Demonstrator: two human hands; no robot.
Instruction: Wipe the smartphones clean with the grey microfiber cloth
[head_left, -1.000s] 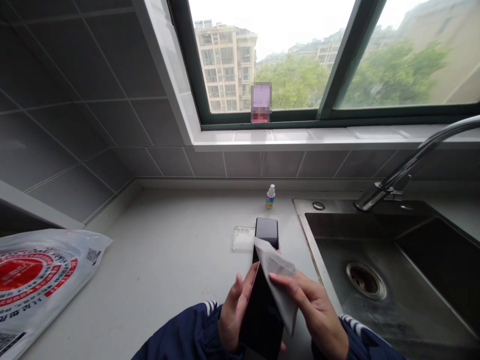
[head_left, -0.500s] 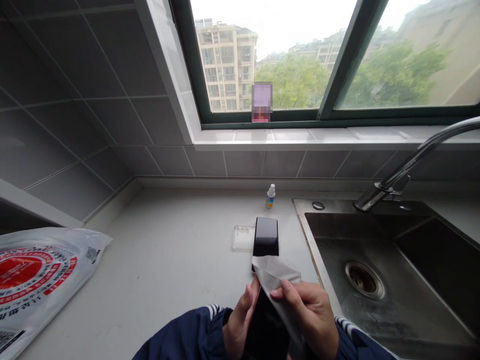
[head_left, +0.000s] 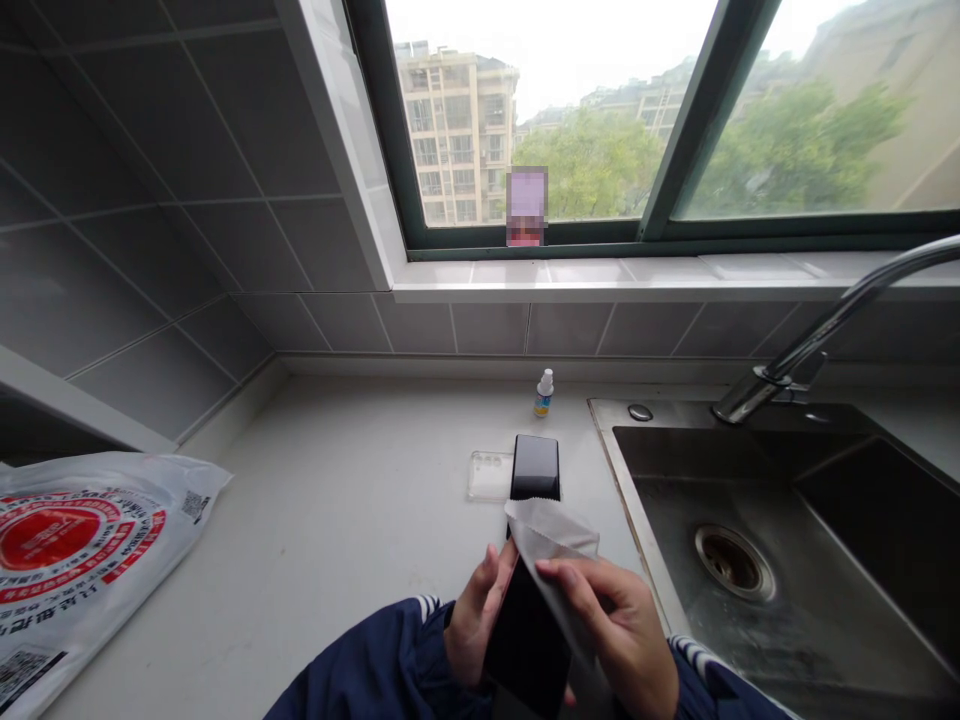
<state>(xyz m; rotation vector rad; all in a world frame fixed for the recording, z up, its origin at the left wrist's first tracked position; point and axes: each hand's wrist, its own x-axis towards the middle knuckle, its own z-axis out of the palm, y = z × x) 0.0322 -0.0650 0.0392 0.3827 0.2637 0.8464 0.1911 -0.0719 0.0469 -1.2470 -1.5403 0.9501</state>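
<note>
A dark-screened phone rests in my left hand, tilted near the bottom of the view. That hand is closed round the phone's edges, its thumb along the left side. My right hand pinches a grey cleaning cloth with a zigzag edge. The cloth lies along the phone's top and right side. Just beyond it, a second black phone lies on the counter, its near end hidden by the cloth. Beside that phone is a clear phone case. A small white-capped bottle stands farther back.
To the right is a steel sink with a curved faucet. A printed white plastic bag lies at the left of the white counter. Behind the counter are grey tiles and a window sill.
My right hand and the cloth have shifted slightly along the held phone, and the cloth's upper edge is a little higher. The view has moved slightly; the grips remain the same.
</note>
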